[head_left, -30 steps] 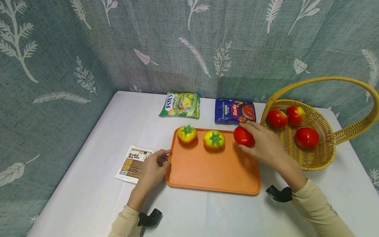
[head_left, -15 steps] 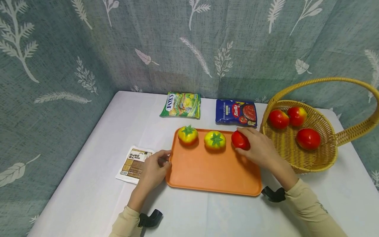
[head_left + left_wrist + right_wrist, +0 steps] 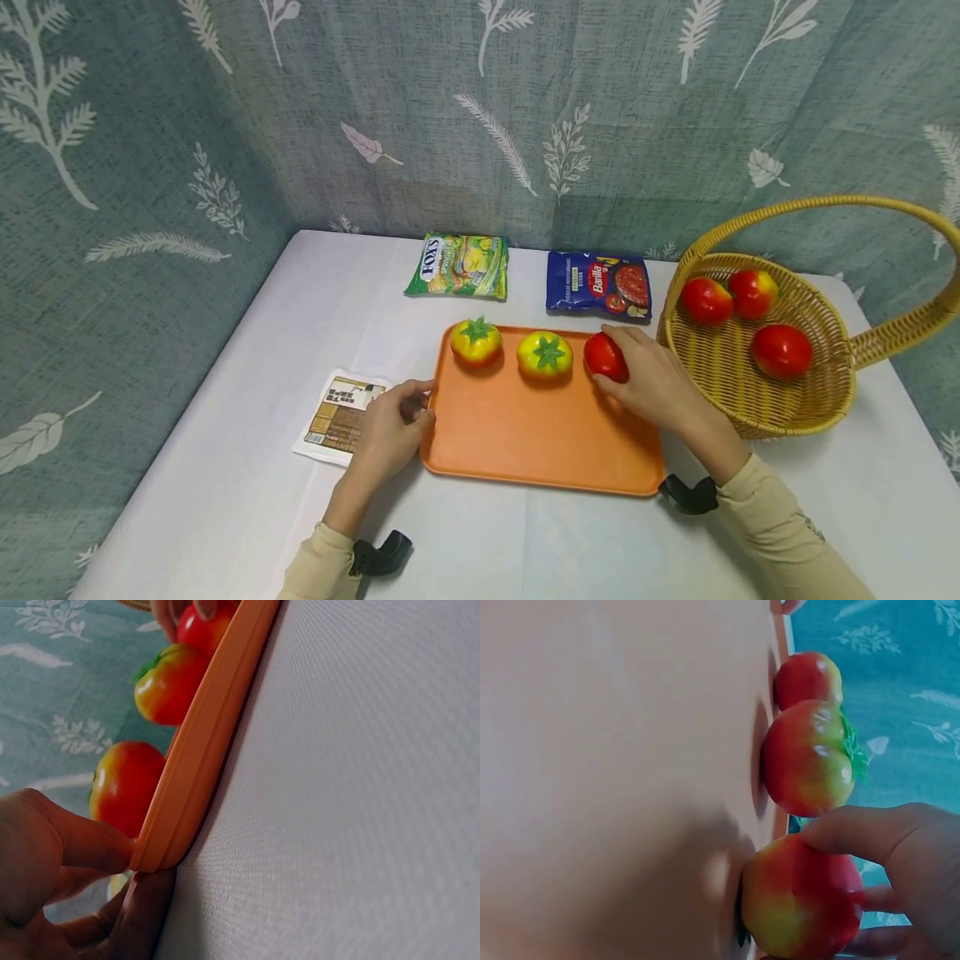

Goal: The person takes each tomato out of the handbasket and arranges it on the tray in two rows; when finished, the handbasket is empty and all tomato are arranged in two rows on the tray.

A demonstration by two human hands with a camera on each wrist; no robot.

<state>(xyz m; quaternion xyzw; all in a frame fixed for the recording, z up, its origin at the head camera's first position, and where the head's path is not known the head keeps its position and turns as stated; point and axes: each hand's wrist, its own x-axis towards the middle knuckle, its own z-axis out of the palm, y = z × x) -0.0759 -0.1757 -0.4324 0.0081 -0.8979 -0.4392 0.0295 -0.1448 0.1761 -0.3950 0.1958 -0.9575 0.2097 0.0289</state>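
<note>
My right hand [image 3: 656, 375] grips a red tomato [image 3: 603, 357] at the back right of the orange tray [image 3: 525, 437]. In the right wrist view that tomato [image 3: 802, 900] shows a yellow patch, its green leafy end against the tray. Two yellow-and-red tomatoes with green tops, a left one [image 3: 476, 342] and a middle one [image 3: 544, 356], stand in the same back row. My left hand [image 3: 393, 425] pinches the tray's left edge; in the left wrist view its thumb meets the rim and fingers lie at the underside.
A wicker basket [image 3: 838, 400] with a tall handle and 3 red tomatoes stands right of the tray. Behind the tray lie a green Fox's candy bag [image 3: 459, 267] and a blue Barilla pouch [image 3: 597, 286]. A brown-and-white packet [image 3: 341, 417] lies beside my left hand.
My right hand has moved left with the red tomato, away from the basket, and lowered it to the tray beside the middle tomato. My left hand stays at the tray's edge.
</note>
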